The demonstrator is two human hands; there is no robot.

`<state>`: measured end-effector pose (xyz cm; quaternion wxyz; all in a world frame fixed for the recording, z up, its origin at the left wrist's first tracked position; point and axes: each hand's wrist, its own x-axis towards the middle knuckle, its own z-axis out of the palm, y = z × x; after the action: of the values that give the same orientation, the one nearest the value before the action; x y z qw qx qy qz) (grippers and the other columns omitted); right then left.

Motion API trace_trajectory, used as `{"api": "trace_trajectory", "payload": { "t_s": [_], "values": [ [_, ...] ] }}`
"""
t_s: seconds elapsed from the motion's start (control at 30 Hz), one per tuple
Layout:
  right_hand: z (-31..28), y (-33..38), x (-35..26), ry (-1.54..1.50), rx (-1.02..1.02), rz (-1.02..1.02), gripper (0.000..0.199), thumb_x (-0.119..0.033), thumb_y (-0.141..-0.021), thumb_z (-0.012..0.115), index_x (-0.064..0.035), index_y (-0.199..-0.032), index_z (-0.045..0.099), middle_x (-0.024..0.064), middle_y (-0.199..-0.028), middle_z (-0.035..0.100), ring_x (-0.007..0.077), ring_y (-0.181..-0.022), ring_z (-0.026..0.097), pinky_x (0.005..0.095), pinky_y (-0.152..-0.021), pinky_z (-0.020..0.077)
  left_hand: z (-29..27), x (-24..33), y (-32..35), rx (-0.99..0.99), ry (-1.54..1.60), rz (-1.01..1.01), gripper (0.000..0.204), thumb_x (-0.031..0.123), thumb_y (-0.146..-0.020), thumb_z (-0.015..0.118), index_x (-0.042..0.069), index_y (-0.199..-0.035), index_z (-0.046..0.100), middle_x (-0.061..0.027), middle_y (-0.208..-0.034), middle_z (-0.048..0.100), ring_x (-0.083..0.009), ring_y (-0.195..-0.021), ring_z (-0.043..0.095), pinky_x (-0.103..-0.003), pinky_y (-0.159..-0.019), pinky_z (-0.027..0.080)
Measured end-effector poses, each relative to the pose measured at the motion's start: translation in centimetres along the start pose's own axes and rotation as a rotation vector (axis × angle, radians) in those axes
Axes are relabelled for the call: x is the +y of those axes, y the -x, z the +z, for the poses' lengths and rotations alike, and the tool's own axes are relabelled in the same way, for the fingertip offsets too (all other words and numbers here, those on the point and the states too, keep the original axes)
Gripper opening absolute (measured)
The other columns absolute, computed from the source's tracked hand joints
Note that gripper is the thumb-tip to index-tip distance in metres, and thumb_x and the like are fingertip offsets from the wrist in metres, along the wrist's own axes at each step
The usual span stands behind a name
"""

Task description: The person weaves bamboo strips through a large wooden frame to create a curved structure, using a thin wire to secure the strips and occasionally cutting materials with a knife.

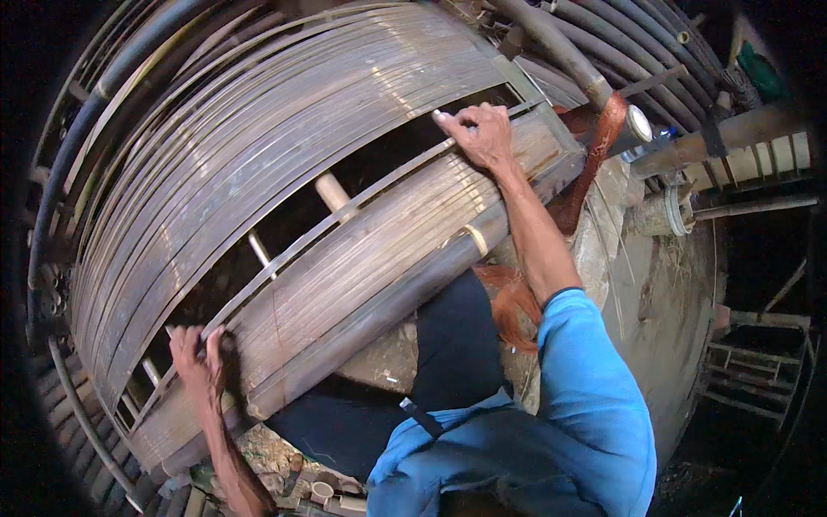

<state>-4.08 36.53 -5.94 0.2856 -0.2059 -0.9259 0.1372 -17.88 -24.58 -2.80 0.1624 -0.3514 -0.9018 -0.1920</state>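
Both my hands are on a long, thin bamboo slat that runs slantwise across a slatted bamboo frame. My left hand closes around its lower left part, thumb and fingers on either side. Near the upper right end, my right hand has its fingers curled over the slat, thumb pointing left. Beyond the slat is a dark gap, crossed by a thick round crossbar and a thinner rod. A wide field of slats lies on the far side. Closely laid slats fill the near side.
A thick round pole edges the frame next to my legs. Reddish-brown fibre hangs at the right corner, with a loose bundle lower down. A pale bucket stands at right, and bamboo poles are stacked behind.
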Motion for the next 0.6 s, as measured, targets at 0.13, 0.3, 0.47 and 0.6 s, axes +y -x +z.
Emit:
{"api": "trace_trajectory", "payload": {
  "t_s": [0.13,0.3,0.47,0.6],
  "values": [
    [0.3,0.1,-0.4,-0.063,0.074,-0.050,0.045,-0.053,-0.090,0.076,-0.0120,-0.072,0.079,0.0061,-0.072,0.074,0.0281,-0.071,0.064,0.0437,-0.074,0.0422,-4.3,0.8,-0.1,-0.056,0.005,-0.131,0.020,0.008,-0.091,0.080,-0.001,-0.098,0.063,-0.0142,-0.090,0.053,-0.0329,-0.087,0.052,-0.041,-0.077,0.043],
    [0.5,0.1,-1.7,-0.193,0.067,-0.028,0.042,-0.048,-0.091,0.077,-0.0104,-0.071,0.077,0.0060,-0.068,0.070,0.0268,-0.067,0.059,0.0422,-0.070,0.0381,-8.0,2.1,-1.1,-0.031,-0.053,-0.093,0.020,0.014,-0.096,0.076,-0.001,-0.099,0.064,-0.0109,-0.087,0.048,-0.0280,-0.081,0.047,-0.039,-0.071,0.038],
    [0.6,0.8,-1.4,-0.154,0.054,0.013,0.045,-0.052,-0.088,0.078,-0.0099,-0.073,0.079,0.0078,-0.069,0.071,0.0282,-0.068,0.063,0.0430,-0.073,0.0412,-8.1,2.8,-0.8,-0.079,-0.021,-0.136,0.022,0.016,-0.097,0.075,-0.002,-0.099,0.063,-0.0093,-0.088,0.046,-0.0253,-0.079,0.042,-0.038,-0.070,0.036],
    [1.0,0.9,-0.4,-0.071,-0.018,0.043,0.048,-0.059,-0.084,0.079,-0.0124,-0.075,0.080,0.0055,-0.076,0.074,0.0270,-0.081,0.068,0.0441,-0.077,0.0441,-6.6,2.7,-0.9,-0.172,0.046,-0.263,0.023,0.019,-0.100,0.074,-0.002,-0.107,0.069,-0.0121,-0.097,0.054,-0.0294,-0.095,0.054,-0.037,-0.088,0.044]
  ]
}}
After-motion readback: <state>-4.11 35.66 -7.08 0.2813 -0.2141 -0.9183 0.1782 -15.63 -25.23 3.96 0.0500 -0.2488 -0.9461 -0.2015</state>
